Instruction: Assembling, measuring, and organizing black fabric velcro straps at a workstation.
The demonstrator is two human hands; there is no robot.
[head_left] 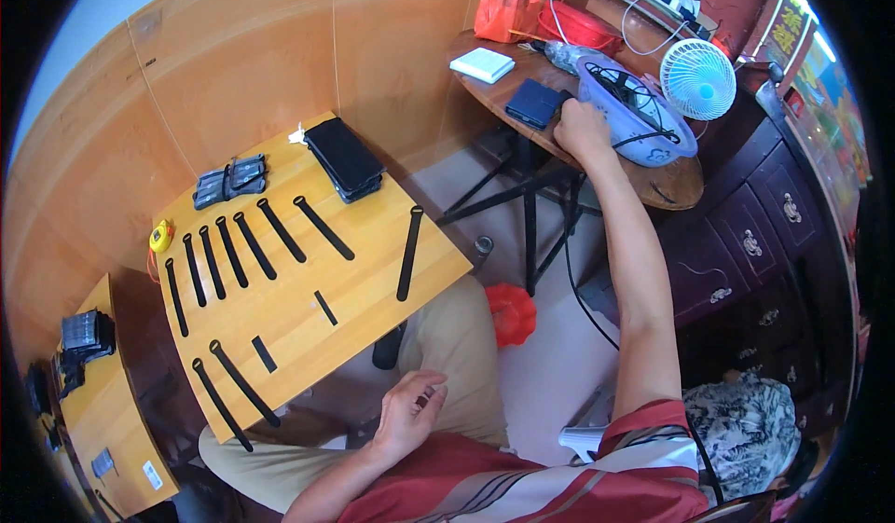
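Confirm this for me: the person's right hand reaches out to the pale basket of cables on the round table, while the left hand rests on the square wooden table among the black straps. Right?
Not quite. The head view shows the left hand in the person's lap, off the square wooden table and clear of the black straps. The rest holds: the right hand reaches to the pale basket of cables on the round table.

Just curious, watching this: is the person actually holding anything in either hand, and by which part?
The right hand reaches to the rim of the pale plastic basket; whether its fingers grip it cannot be told. The left hand rests on the lap, seemingly holding nothing.
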